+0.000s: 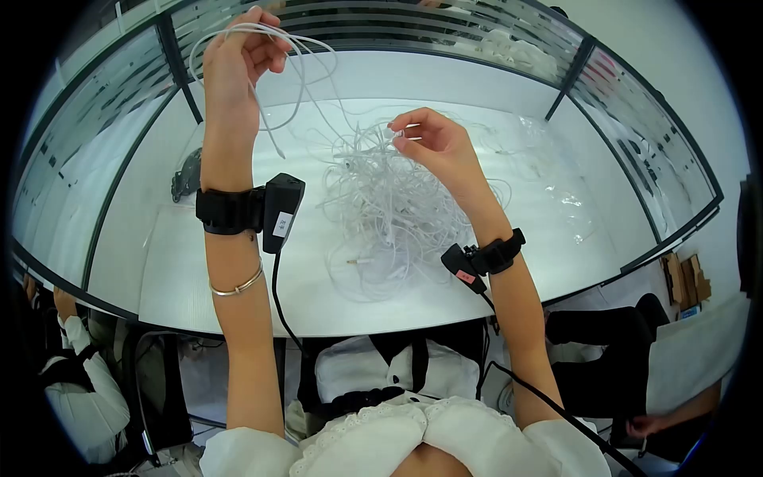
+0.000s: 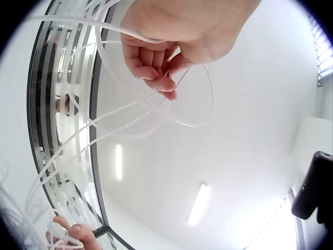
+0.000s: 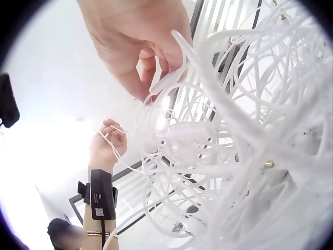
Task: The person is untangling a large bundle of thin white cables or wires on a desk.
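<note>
- Dark object point(image 1: 187, 176) on the left side of the desk point(image 1: 179, 270), identity unclear.
- Left hand point(image 1: 237, 73) raised well above the desk, fingers curled round loops of white cable point(image 2: 112, 27), loose end hanging below.
- Tangled pile of white cables point(image 1: 389, 199) mid-desk, thin strands running up to the loops.
- Right hand point(image 1: 445, 151) over the pile's far edge, fingers and thumb nearly together, pinching a small white cable part point(image 3: 167, 82); exact type unclear.
- Clear plastic point(image 1: 563, 203) right of the pile.
</note>
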`<action>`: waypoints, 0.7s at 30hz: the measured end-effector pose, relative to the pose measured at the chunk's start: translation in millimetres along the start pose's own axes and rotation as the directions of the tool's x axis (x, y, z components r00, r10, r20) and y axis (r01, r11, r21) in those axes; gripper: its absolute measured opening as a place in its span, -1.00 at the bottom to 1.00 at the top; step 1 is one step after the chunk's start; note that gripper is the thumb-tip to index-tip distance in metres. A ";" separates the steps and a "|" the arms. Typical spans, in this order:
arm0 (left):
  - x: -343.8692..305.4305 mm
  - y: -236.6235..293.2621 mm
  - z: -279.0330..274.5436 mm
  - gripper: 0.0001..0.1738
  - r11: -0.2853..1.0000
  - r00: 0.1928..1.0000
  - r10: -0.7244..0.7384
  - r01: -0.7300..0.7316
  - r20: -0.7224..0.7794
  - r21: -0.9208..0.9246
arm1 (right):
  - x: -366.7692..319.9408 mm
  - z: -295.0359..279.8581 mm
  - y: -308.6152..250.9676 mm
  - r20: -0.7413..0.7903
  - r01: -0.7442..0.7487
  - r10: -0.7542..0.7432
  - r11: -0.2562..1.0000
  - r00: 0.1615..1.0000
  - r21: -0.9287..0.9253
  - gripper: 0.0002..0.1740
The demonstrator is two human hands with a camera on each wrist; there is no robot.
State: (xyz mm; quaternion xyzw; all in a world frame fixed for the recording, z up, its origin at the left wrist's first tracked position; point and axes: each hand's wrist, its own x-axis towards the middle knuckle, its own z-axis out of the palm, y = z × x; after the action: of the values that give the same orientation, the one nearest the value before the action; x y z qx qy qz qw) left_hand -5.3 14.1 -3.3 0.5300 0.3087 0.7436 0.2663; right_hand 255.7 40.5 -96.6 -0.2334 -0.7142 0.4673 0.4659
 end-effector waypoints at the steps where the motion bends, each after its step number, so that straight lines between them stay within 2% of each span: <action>1: 0.2 0.3 -0.6 -0.72 1.000 1.000 0.000 0.000 0.006 0.003 | -0.2 -0.1 -1.1 0.014 -0.002 0.001 1.000 1.000 0.016 -0.80; 6: -7.0 3.3 4.4 -0.72 0.999 0.999 0.043 -0.043 0.009 -0.009 | -3.8 -0.2 -9.7 0.091 -0.081 0.080 0.997 0.993 0.009 -0.76; 9: -5.3 3.8 2.9 -0.71 0.999 0.999 0.035 -0.035 0.015 -0.018 | -1.6 -4.7 -5.2 0.134 -0.089 0.073 0.990 0.988 0.113 -0.74; 15: -2.9 2.2 6.8 -0.71 0.999 0.999 0.044 -0.044 0.004 -0.013 | -2.4 -6.6 -7.6 0.117 -0.100 0.085 0.987 0.989 0.124 -0.80; 18: -2.8 -0.4 8.2 -0.71 0.999 1.000 0.025 -0.025 0.005 -0.020 | -4.5 -4.5 -3.4 0.090 -0.050 0.044 0.997 0.995 0.065 -0.76; 21: -4.4 1.2 8.1 -0.72 0.999 0.999 0.036 -0.036 -0.002 -0.021 | 0.0 -7.9 10.2 0.012 0.132 -0.132 0.979 0.991 -0.154 -0.76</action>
State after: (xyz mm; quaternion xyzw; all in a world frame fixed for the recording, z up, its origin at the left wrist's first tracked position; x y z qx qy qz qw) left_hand 3.6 11.5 -3.1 0.5320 0.2916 0.7519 0.2580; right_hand 261.7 48.7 -104.6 -0.2205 -0.7625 0.3788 0.4759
